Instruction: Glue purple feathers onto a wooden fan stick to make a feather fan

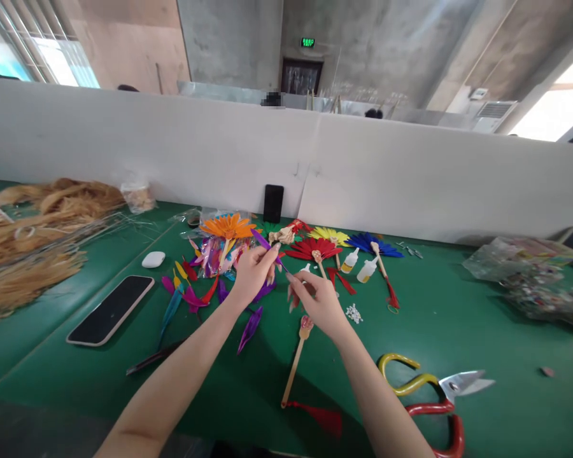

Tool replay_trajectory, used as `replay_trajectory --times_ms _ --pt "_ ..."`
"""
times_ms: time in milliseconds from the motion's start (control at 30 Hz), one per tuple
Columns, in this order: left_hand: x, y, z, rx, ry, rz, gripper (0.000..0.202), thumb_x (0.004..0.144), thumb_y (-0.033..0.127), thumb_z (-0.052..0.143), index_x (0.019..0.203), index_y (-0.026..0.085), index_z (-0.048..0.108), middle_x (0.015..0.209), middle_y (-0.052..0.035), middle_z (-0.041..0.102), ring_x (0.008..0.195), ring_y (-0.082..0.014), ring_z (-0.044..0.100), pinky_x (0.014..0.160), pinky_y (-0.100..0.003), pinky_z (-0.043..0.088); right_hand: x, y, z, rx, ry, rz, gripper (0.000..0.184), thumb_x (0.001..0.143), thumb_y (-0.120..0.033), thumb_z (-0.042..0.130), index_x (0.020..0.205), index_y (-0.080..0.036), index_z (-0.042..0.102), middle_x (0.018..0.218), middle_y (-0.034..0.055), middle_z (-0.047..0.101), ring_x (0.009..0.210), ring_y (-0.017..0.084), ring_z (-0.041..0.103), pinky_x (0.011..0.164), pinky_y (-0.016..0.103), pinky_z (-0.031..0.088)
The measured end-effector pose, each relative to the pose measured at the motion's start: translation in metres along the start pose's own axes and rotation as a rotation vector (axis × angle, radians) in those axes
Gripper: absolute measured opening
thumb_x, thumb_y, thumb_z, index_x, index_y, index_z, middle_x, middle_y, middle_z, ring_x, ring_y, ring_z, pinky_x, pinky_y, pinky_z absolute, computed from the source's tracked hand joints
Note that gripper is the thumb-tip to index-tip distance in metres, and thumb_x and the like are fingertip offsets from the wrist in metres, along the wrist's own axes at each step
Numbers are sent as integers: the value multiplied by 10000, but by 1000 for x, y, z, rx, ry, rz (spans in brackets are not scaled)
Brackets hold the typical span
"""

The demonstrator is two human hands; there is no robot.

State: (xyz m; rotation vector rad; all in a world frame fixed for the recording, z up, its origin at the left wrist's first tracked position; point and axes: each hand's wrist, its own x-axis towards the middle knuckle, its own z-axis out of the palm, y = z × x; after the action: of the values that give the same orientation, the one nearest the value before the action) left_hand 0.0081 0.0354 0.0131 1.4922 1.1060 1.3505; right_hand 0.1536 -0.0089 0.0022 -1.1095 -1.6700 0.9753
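A purple feather (260, 239) is held between my two hands above the table. My left hand (258, 270) pinches it near the middle. At its lower end, the closed fingers of my right hand (319, 298) are on the thin quill. Below my right hand lies a wooden fan handle (295, 369) with a pink ornament at its top and a red tassel (325, 418) at its foot. Loose purple feathers (251, 329) lie under my left wrist. A small pile of white beads (354, 313) sits to the right of my right hand.
Orange (229, 227), red (310, 251), yellow and blue (370, 244) feather fans lie behind, near glue bottles (367, 270). A phone (112, 310) and a cutter knife (155, 357) are left; open scissors (439, 388) lie right. A white partition (386, 172) stands along the back.
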Motion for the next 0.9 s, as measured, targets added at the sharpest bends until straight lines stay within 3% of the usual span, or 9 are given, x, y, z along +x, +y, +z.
replay_trajectory --times_ms 200,367,467,567,700,900 --pt "6 30 -9 -235 216 56 435 807 401 542 493 199 318 329 84 289 288 -46 276 322 -211 221 -4 -20 -30 64 116 -15 312 822 -459 549 691 -184 612 617 23 636 466 123 574 427 226 427" --pt "-12 50 -3 -162 17 71 372 822 398 542 539 193 417 359 72 369 301 -50 331 321 -204 251 -3 -29 -34 167 165 5 268 729 -443 669 689 -184 616 572 15 636 433 119 565 388 218 416" --pt "-19 55 3 -109 -29 101 371 832 392 539 538 187 440 369 65 379 307 -51 348 326 -200 270 -5 -35 -24 191 90 31 314 802 -475 575 716 -183 649 588 24 644 445 121 584 393 219 430" --pt "-20 54 3 -30 -37 132 410 838 390 535 505 180 418 369 58 379 309 -49 359 333 -200 272 -7 -40 -16 206 8 72 383 856 -492 483 769 -177 683 538 26 631 439 125 581 402 222 443" --pt "-15 49 3 57 -9 172 413 841 380 536 500 180 416 373 56 384 318 -52 365 345 -204 281 -6 -40 -14 268 -65 115 372 839 -488 510 731 -178 685 487 12 608 401 111 557 393 209 442" --pt "-11 46 6 131 14 245 408 853 331 526 494 181 404 371 60 378 331 -54 360 363 -208 285 -2 -32 -13 346 -94 172 262 746 -439 651 701 -181 642 673 27 682 454 104 594 382 194 450"
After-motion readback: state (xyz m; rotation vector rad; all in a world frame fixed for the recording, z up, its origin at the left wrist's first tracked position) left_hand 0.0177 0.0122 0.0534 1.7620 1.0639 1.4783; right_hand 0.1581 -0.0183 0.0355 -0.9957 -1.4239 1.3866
